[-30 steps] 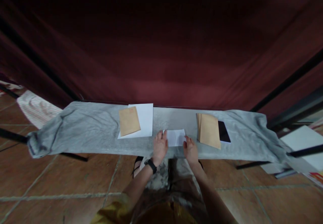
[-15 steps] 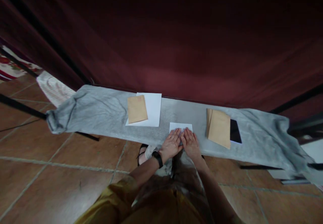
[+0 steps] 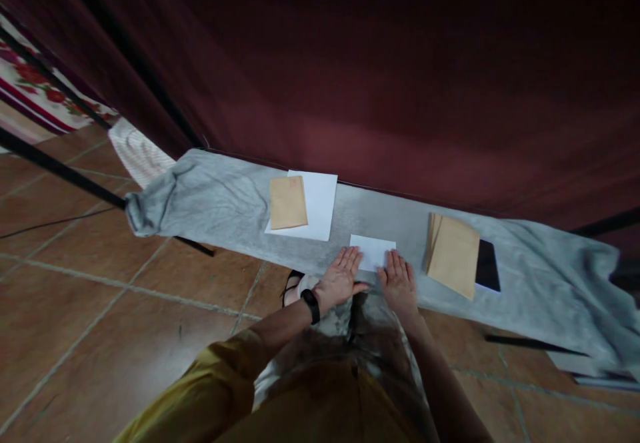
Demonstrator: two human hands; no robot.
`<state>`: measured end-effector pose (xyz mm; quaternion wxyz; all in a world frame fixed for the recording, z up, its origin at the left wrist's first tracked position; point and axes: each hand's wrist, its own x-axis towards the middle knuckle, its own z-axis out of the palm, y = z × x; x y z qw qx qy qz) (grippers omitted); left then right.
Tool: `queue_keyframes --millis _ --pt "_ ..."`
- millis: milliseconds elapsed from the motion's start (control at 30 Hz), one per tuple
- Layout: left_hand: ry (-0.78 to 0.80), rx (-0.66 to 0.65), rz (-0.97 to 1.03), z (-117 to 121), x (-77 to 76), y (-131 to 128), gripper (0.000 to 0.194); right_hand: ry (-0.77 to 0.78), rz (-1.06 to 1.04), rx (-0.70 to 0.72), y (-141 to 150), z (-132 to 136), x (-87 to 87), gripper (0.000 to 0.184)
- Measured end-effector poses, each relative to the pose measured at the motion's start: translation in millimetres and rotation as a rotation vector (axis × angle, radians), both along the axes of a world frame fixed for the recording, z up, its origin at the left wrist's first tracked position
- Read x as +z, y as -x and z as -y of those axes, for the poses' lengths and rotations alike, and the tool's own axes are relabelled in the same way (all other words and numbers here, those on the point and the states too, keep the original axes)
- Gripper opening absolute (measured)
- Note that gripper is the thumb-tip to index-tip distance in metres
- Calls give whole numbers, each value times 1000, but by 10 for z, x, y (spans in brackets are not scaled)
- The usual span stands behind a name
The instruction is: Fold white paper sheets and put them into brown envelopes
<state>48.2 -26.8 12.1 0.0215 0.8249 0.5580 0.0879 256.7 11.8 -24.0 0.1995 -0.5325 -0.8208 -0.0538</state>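
Observation:
A small folded white paper (image 3: 373, 251) lies on the grey cloth (image 3: 225, 203) that covers a narrow table. My left hand (image 3: 341, 274), with a black band on its wrist, lies flat and open at the paper's near left corner. My right hand (image 3: 399, 279) lies flat and open at the near right corner, fingers spread. Both rest on the cloth at the paper's near edge and hold nothing.
A brown envelope (image 3: 287, 202) lies on a white sheet (image 3: 320, 203) to the left. A stack of brown envelopes (image 3: 453, 254) lies to the right, beside a dark phone (image 3: 487, 266). A dark red curtain (image 3: 350, 83) hangs behind the table. Tiled floor (image 3: 100, 283) lies below.
My hands slid together over the paper's middle, then moved apart and back to its near corners. The camera swung, so the table now sits further right and tilted.

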Motion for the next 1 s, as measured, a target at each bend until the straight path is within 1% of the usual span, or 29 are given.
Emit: queue_keyframes --millis 100,200,333,433,567,700,833,933,1000 --pt "-2 16 0 -38 -12 -73 83 3 -13 -4 7 -4 -18 59" --pt "-2 35 22 -126 -51 -178 77 1 -16 -3 13 -5 -32 58" --pt "1 67 55 -314 -107 -342 67 -2 -8 -23 22 -2 -29 55" --pt "9 69 58 -461 -124 -392 63 -6 -9 -23 27 -7 -24 55" --pt "13 125 72 -579 -126 -288 60 -15 -28 -15 17 -12 -28 56" --pt "4 185 87 -586 -144 -129 60 2 -39 -48 47 -30 0 54" --pt "-1 193 82 -575 -179 -68 61 62 -23 -84 243 -143 96 50" --pt "-16 170 71 -581 -196 -61 60 128 -8 -25 448 -260 152 49" --pt "-24 160 60 -586 -199 -54 60 156 0 5 543 -313 155 48"
